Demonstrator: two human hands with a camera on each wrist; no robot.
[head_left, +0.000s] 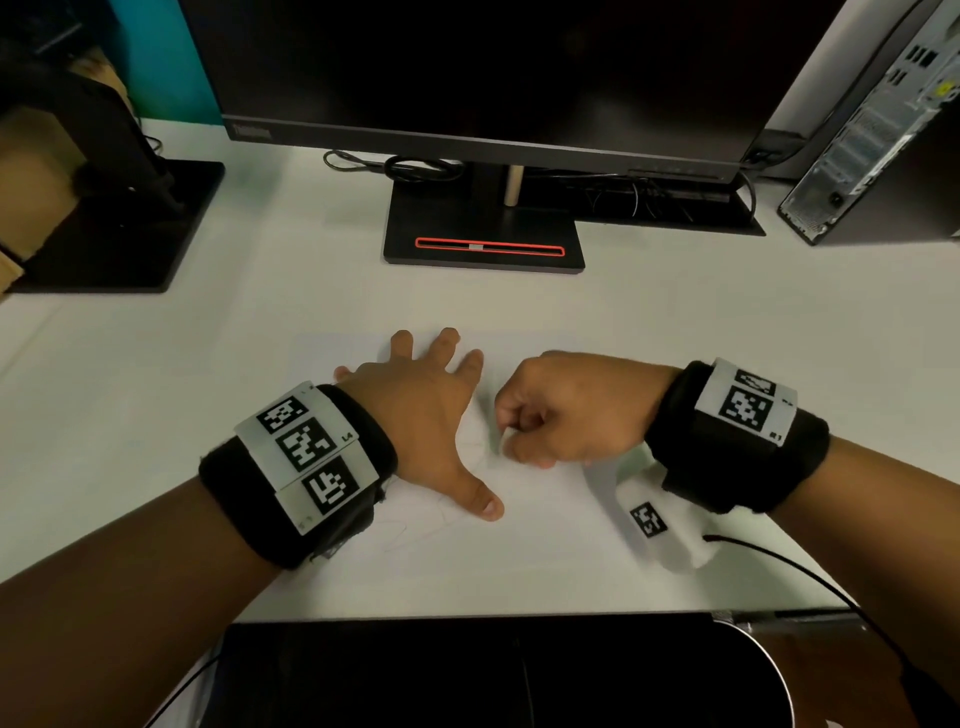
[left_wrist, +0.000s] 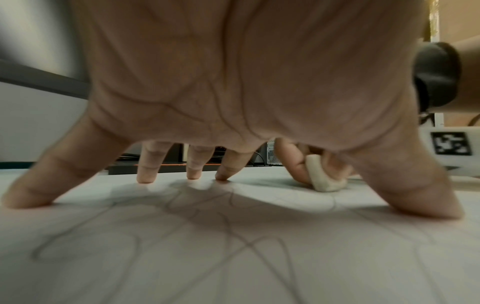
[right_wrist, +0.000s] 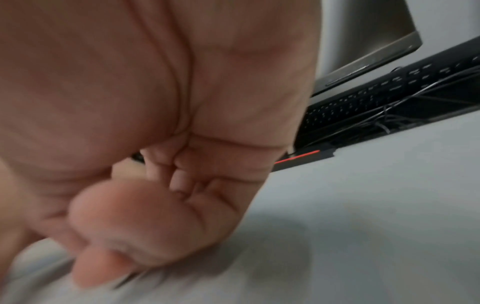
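Observation:
A white sheet of paper with faint pencil scribbles lies on the white desk. My left hand is spread flat on the sheet, its fingertips and thumb pressing it down. Just to its right, my right hand is curled into a fist and pinches a small white eraser whose lower end touches the paper. From the head view only a sliver of the eraser shows. The right wrist view shows my curled right fingers blurred; the eraser is hidden there.
A dark monitor on a black base stands behind the paper, with a keyboard and cables under it. A PC tower is at the far right, a black stand at the left. The desk's front edge is near.

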